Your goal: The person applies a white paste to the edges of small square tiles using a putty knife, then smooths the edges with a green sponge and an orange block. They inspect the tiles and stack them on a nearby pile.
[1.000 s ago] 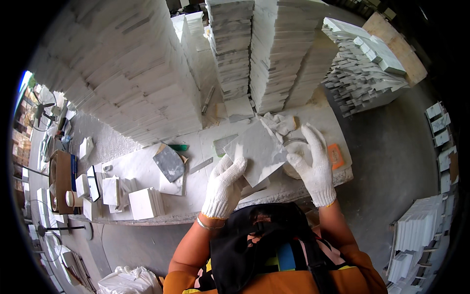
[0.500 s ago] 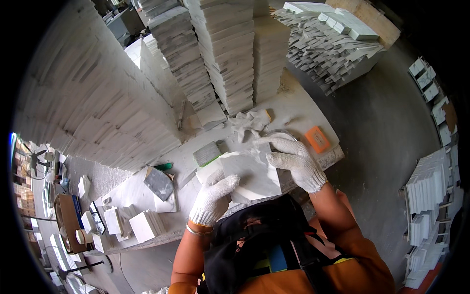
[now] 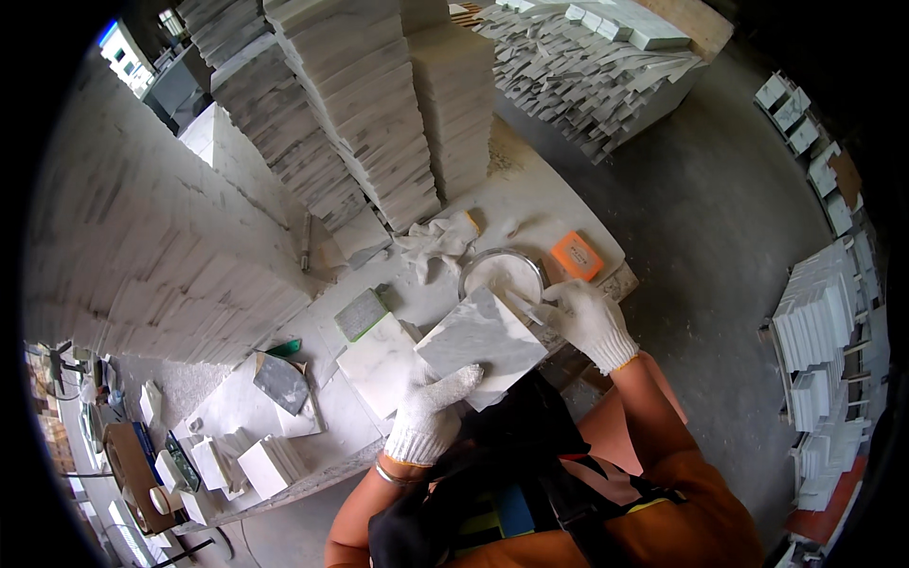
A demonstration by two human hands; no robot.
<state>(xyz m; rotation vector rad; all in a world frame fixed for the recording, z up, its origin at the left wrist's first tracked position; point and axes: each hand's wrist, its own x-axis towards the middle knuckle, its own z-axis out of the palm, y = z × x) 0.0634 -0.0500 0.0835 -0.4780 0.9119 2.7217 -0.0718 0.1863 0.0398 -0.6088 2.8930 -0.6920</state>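
Observation:
My left hand, in a white knit glove, grips a grey-veined marble tile by its near left edge and holds it tilted. My gloved right hand is closed at the tile's right corner, with a thin flat blade-like tool between the fingers. That tool's tip reaches toward a round metal-rimmed bowl of white powder or paste just beyond the tile. Another white tile lies on the table to the left, partly under the held one. Beside it sits a grey-topped green block.
An orange block lies near the table's right corner, and a crumpled white glove behind the bowl. Tall tile stacks rise at the back and left. Dark tile pieces and small white tiles occupy the left side.
My right hand has come off the tile's far side, moved down beside its right corner, and now shows a thin tool. The held tile is turned and tilted; the bowl is uncovered.

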